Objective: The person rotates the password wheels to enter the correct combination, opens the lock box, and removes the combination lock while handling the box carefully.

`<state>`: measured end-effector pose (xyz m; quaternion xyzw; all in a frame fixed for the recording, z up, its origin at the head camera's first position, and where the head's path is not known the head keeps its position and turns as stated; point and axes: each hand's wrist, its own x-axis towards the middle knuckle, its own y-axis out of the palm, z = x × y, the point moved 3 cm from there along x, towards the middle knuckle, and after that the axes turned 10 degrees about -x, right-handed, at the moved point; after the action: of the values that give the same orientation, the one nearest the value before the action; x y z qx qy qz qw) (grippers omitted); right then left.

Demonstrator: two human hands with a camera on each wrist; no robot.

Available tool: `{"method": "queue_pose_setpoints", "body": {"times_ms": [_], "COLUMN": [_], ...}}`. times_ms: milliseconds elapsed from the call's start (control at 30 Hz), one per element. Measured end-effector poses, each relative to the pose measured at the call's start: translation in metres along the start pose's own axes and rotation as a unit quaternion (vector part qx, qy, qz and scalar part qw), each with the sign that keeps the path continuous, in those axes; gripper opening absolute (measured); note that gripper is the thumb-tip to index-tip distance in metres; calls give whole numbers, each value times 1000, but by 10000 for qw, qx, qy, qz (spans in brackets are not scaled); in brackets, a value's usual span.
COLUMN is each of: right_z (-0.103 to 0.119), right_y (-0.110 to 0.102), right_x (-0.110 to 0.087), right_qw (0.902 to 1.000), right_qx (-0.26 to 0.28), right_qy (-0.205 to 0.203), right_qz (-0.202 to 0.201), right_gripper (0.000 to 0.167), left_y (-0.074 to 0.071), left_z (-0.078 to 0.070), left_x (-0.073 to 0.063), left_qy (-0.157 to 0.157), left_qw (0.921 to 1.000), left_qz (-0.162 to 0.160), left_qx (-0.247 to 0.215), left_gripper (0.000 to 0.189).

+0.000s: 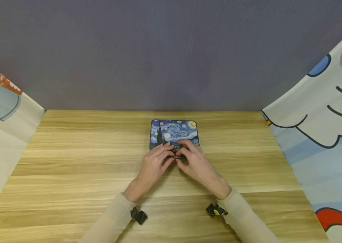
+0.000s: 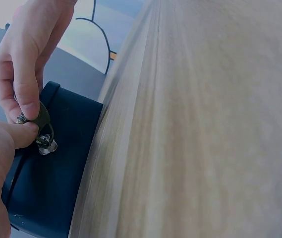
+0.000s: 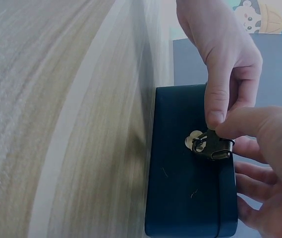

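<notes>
A dark blue box [image 3: 180, 198] with a swirling night-sky painting on its lid [image 1: 174, 130] sits at the far middle of the table. From the silvery clasp [image 3: 190, 140] on its front hangs a small dark bronze padlock [image 3: 212, 149]. My left hand [image 1: 154, 159] pinches one end of the padlock with thumb and finger. On the other end, the thumb and index finger of my right hand [image 1: 196, 162] grip it as well, so the tips of both hands nearly meet. The other fingers lie over the lid's front edge. Fingertips hide part of the padlock.
The wood-grain table [image 1: 83, 168] extends on both sides of the box. A grey partition [image 1: 159, 57] rises behind it, with cartoon-printed curtains [image 1: 335, 141] at either side. Small black devices [image 1: 138, 216] are strapped at both wrists.
</notes>
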<state>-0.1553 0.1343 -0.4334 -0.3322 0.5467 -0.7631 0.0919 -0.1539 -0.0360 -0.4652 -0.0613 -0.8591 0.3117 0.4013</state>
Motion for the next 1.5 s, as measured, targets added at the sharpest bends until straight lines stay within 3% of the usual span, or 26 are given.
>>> {"method": "queue_pose_setpoints", "body": {"times_ms": [800, 1500], "right_z": [-1, -5], "right_y": [0, 0], "right_x": [-1, -1], "right_qw": [10000, 9999], "right_qx": [-17, -40], "right_qy": [23, -87], "right_qz": [52, 136], "right_gripper": [15, 20], "left_y": [0, -2], "left_z": [1, 0], "left_x": [0, 0], "left_qy": [61, 69], "left_qw": [10000, 9999], "left_qz": [-41, 133], "left_qx": [11, -74], "left_gripper": [16, 15]}}
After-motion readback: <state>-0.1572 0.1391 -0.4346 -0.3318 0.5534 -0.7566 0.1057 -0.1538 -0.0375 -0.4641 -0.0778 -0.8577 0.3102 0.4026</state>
